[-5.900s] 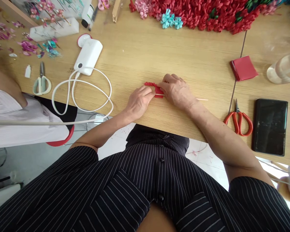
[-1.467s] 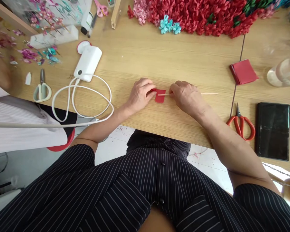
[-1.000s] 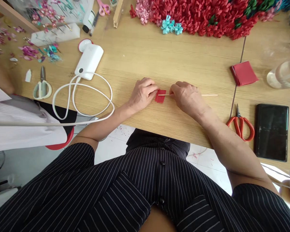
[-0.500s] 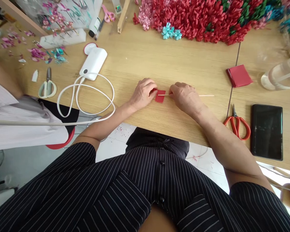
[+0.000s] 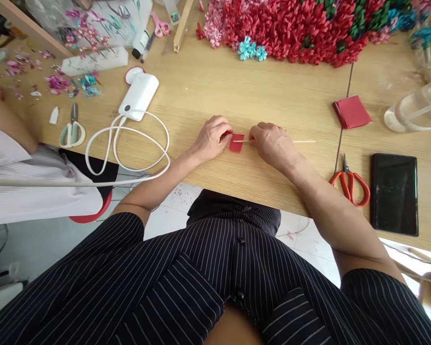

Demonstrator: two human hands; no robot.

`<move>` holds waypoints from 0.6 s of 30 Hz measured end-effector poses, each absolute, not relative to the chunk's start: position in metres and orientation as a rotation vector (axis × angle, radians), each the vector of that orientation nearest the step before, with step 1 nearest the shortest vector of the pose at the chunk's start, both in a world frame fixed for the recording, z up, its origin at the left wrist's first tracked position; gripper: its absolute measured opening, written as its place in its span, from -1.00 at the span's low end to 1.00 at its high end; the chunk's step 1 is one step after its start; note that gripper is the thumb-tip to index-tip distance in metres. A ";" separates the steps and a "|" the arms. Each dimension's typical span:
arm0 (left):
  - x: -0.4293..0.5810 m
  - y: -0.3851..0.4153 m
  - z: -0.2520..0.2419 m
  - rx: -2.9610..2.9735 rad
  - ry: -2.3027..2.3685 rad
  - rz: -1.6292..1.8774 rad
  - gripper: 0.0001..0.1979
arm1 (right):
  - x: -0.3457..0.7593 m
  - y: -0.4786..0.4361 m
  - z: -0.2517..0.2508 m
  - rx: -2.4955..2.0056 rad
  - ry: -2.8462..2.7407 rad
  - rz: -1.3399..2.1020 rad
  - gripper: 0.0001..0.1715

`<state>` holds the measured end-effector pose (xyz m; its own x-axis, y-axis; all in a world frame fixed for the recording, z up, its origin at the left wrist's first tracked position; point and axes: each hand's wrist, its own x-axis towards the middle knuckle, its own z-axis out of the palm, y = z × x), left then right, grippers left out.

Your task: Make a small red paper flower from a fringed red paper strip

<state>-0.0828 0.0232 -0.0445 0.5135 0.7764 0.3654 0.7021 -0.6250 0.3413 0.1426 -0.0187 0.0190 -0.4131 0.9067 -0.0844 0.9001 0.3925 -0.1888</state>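
Note:
A small square of red paper [image 5: 236, 143] lies on the wooden table between my hands. A thin wooden stick [image 5: 301, 142] runs across it, its tip resting on the square. My right hand [image 5: 273, 146] pinches the stick with its fingertips. My left hand [image 5: 211, 139] sits at the square's left edge, its fingertips gripping the red paper. The stick's part under my right fingers is hidden.
Red-handled scissors [image 5: 349, 182], a black tablet [image 5: 394, 194] and a red paper stack [image 5: 352, 111] lie to the right. A white corded device [image 5: 139, 96] sits left, near a co-worker's striped sleeve [image 5: 28, 187]. Red paper flowers [image 5: 283, 28] fill the far edge.
Compared with the oldest frame, the curled red strip on the stick is gone and a flat red square lies there, with my hands further apart. Over the last second, only the view has drifted slightly.

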 end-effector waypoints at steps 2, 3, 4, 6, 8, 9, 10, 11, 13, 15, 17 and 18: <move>-0.085 0.022 -0.040 2.602 1.278 0.746 -0.86 | 0.143 -0.018 0.020 -1.692 -2.585 0.338 -0.60; -0.086 0.019 -0.037 2.597 1.288 0.748 -0.84 | 0.143 -0.019 0.020 -1.690 -2.576 0.345 -0.61; -0.089 0.016 -0.034 2.588 1.308 0.749 -0.81 | 0.144 -0.019 0.021 -1.680 -2.564 0.349 -0.62; -0.093 0.004 -0.028 2.564 1.374 0.771 -0.82 | 0.143 -0.020 0.021 -1.645 -2.546 0.349 -0.63; -0.098 -0.012 -0.026 2.562 1.401 0.793 -0.86 | 0.142 -0.022 0.022 -1.615 -2.549 0.356 -0.63; -0.099 -0.021 -0.026 2.577 1.398 0.800 -0.88 | 0.141 -0.024 0.022 -1.608 -2.559 0.366 -0.63; -0.100 -0.029 -0.027 2.596 1.387 0.804 -0.88 | 0.140 -0.025 0.022 -1.606 -2.573 0.376 -0.63; -0.100 -0.037 -0.029 2.615 1.365 0.805 -0.87 | 0.139 -0.026 0.021 -1.606 -2.587 0.388 -0.63; -0.098 -0.048 -0.034 2.646 1.325 0.796 -0.84 | 0.137 -0.027 0.020 -1.603 -2.604 0.406 -0.63; -0.096 -0.053 -0.037 2.662 1.316 0.810 -0.81 | 0.135 -0.028 0.019 -1.584 -2.609 0.413 -0.62; -0.094 -0.054 -0.038 2.666 1.318 0.830 -0.80 | 0.135 -0.028 0.018 -1.560 -2.611 0.422 -0.63; -0.093 -0.053 -0.039 2.667 1.315 0.836 -0.80 | 0.135 -0.028 0.018 -1.552 -2.612 0.427 -0.63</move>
<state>-0.0927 -0.0533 -0.0385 0.4914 0.7491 0.4443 0.7205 -0.6362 0.2759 0.1349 -0.0282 0.0180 -0.4862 0.8704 -0.0778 0.8499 0.4503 -0.2738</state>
